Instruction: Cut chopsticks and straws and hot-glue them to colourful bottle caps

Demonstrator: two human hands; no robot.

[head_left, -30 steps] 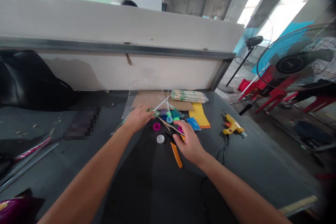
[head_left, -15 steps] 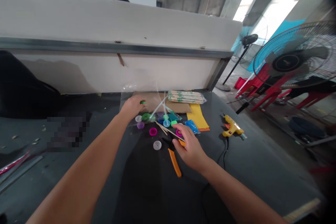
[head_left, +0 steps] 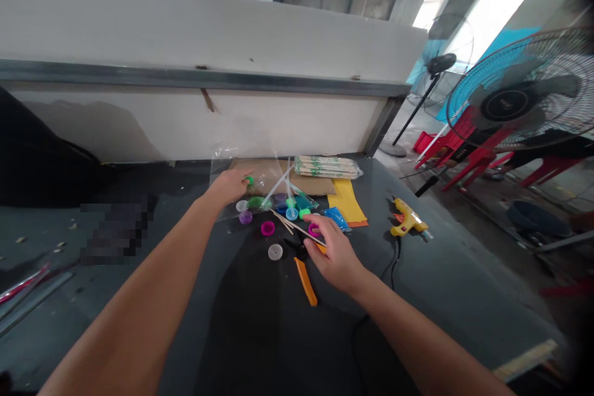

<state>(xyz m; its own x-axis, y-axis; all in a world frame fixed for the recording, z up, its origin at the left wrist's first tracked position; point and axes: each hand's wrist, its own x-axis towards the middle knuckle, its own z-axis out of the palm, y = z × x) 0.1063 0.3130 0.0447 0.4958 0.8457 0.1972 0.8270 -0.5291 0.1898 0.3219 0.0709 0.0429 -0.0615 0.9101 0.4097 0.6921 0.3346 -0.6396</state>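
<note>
My left hand (head_left: 228,187) is at the clear plastic bag, with its fingers closed around a green cap (head_left: 249,180) over the brown cardboard (head_left: 266,178). My right hand (head_left: 335,252) hovers over the orange-handled pliers (head_left: 305,281), its fingers partly curled near a thin wooden stick (head_left: 304,232) and a magenta cap (head_left: 314,230); whether it grips the stick is not clear. Between the hands are a purple cap (head_left: 245,217), another magenta cap (head_left: 268,228), a white cap (head_left: 275,252), a blue cap (head_left: 292,213) and translucent straws (head_left: 277,187).
Wrapped wooden sticks (head_left: 327,166) lie at the back beside yellow sheets (head_left: 344,201) and a blue packet (head_left: 336,218). A yellow glue gun (head_left: 408,220) with a black cord is at the right. A large fan (head_left: 508,102) stands beyond the table (head_left: 445,297).
The view has shifted slightly, moving the scene a little up and left. Both hands stay at nearly the same places among the items.
</note>
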